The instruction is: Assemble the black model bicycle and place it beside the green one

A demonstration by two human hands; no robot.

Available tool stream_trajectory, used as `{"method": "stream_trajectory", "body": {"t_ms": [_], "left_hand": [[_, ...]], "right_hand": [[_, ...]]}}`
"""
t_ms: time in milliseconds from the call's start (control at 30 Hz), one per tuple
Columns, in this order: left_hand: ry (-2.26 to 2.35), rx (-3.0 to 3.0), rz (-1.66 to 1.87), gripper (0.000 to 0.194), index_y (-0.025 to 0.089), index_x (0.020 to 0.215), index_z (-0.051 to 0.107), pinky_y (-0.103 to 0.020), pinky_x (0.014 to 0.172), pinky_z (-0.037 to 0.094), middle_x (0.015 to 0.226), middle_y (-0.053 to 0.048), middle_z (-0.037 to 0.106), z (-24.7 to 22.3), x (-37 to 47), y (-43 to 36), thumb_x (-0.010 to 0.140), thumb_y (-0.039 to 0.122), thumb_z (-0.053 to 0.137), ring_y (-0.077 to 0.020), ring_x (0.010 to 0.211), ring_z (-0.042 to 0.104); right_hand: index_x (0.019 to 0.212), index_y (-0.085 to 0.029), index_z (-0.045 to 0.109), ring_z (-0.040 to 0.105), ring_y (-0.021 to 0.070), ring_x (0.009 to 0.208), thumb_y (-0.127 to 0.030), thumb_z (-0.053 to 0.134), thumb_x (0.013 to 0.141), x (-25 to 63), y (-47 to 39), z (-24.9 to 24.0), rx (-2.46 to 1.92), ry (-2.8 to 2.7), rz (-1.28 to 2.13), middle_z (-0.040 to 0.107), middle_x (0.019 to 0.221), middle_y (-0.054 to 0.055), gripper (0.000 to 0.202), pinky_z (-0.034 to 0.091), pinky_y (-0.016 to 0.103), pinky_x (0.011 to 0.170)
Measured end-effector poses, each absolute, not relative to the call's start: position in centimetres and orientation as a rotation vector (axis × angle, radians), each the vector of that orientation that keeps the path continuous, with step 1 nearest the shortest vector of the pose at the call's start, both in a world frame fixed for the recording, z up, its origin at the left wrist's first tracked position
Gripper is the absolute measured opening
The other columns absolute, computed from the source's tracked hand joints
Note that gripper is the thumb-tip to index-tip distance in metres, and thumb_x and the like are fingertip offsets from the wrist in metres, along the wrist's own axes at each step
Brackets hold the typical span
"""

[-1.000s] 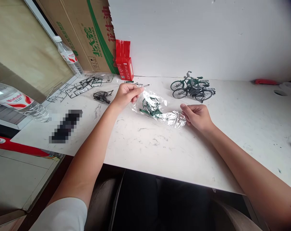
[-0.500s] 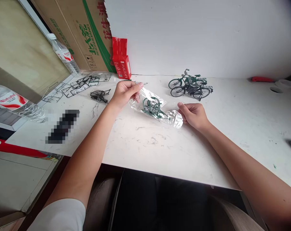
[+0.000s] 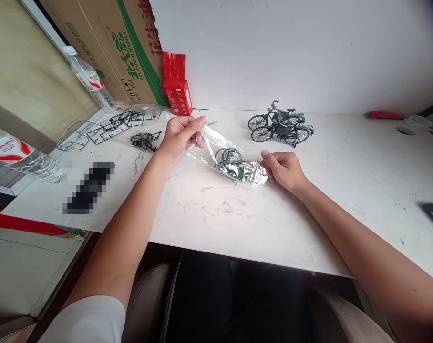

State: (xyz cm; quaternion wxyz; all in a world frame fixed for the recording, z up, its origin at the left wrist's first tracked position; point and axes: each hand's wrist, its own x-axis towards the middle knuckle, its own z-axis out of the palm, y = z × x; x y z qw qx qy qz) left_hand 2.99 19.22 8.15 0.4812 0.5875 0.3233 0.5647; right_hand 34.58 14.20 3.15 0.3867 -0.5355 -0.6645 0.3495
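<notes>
Stretched between my two hands, above the white table, is a clear plastic bag (image 3: 216, 138). Green model bicycle parts (image 3: 232, 159), with spoked wheels among them, lie inside it toward its right end. My left hand (image 3: 182, 138) pinches the bag's upper left end between thumb and fingers. My right hand (image 3: 284, 169) is closed on the lower right end, where the plastic is crumpled. Behind the right hand stand two assembled model bicycles, a green one (image 3: 258, 122) and a black one (image 3: 281, 131) in front of it.
Black plastic part frames (image 3: 111, 126) and a bag of black bicycle parts (image 3: 143, 140) lie left. Beyond are a red box (image 3: 177, 95), a cardboard carton (image 3: 109, 52) and two water bottles (image 3: 89, 78). A red object (image 3: 384, 115) sits far right.
The green parts have slid and bunched toward the right end of the bag. Both hands keep their hold, and the whole view has shifted slightly.
</notes>
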Motion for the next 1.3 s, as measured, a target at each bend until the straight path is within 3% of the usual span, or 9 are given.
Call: {"method": "stream_trajectory", "body": {"t_ms": [167, 400, 833, 1033, 1167, 1300], "left_hand": [[0.817, 1.378, 1.412, 0.050, 0.021, 0.069, 0.052, -0.023, 0.051, 0.052, 0.059, 0.005, 0.045, 8.3, 2.8, 19.4, 0.095, 0.051, 0.084, -0.0088, 0.050, 0.055], [0.787, 1.325, 1.488, 0.053, 0.021, 0.064, 0.050, -0.024, 0.048, 0.045, 0.060, 0.004, 0.045, 8.7, 2.1, 19.8, 0.092, 0.051, 0.085, -0.0082, 0.048, 0.052], [0.830, 1.257, 1.559, 0.055, 0.020, 0.062, 0.049, -0.022, 0.046, 0.041, 0.062, 0.004, 0.040, 9.7, 1.4, 19.7, 0.096, 0.048, 0.082, -0.0063, 0.047, 0.045], [0.912, 1.317, 1.597, 0.066, 0.023, 0.059, 0.043, -0.026, 0.044, 0.034, 0.056, 0.005, 0.033, 9.5, 0.8, 20.4, 0.086, 0.067, 0.084, -0.0092, 0.046, 0.041], [0.930, 1.361, 1.604, 0.062, 0.024, 0.061, 0.044, -0.031, 0.048, 0.034, 0.057, 0.003, 0.038, 9.2, 0.2, 20.7, 0.084, 0.064, 0.086, -0.0115, 0.049, 0.045], [0.951, 1.383, 1.623, 0.047, 0.025, 0.063, 0.048, -0.036, 0.052, 0.032, 0.064, 0.000, 0.053, 9.1, -0.2, 20.7, 0.091, 0.046, 0.080, -0.0110, 0.052, 0.043]], "right_hand": [[0.048, -0.022, 0.054, 0.052, 0.0145, 0.045, -0.086, 0.058, 0.097, 34.6, 14.2, 3.3, -1.321, -1.677, 0.895, 0.053, 0.044, 0.003, 0.080, 0.043, 0.032, 0.055], [0.065, -0.019, 0.072, 0.048, 0.0134, 0.041, -0.091, 0.062, 0.091, 34.4, 14.0, 3.8, -1.375, -1.676, 0.932, 0.050, 0.046, 0.000, 0.077, 0.038, 0.032, 0.048], [0.065, -0.019, 0.072, 0.048, 0.0132, 0.041, -0.092, 0.062, 0.089, 34.5, 13.9, 3.7, -1.380, -1.704, 0.905, 0.050, 0.046, 0.000, 0.078, 0.037, 0.032, 0.049], [0.064, -0.021, 0.071, 0.048, 0.0142, 0.041, -0.091, 0.062, 0.090, 34.7, 14.2, 3.5, -1.368, -1.693, 0.890, 0.050, 0.045, 0.000, 0.075, 0.040, 0.034, 0.050], [0.064, -0.021, 0.071, 0.048, 0.0147, 0.041, -0.092, 0.062, 0.089, 34.7, 14.2, 3.6, -1.379, -1.677, 0.884, 0.051, 0.046, 0.000, 0.076, 0.040, 0.034, 0.050], [0.064, -0.021, 0.070, 0.047, 0.0143, 0.041, -0.093, 0.061, 0.089, 34.6, 14.1, 3.7, -1.387, -1.677, 0.895, 0.050, 0.046, 0.000, 0.076, 0.039, 0.034, 0.049]]}}
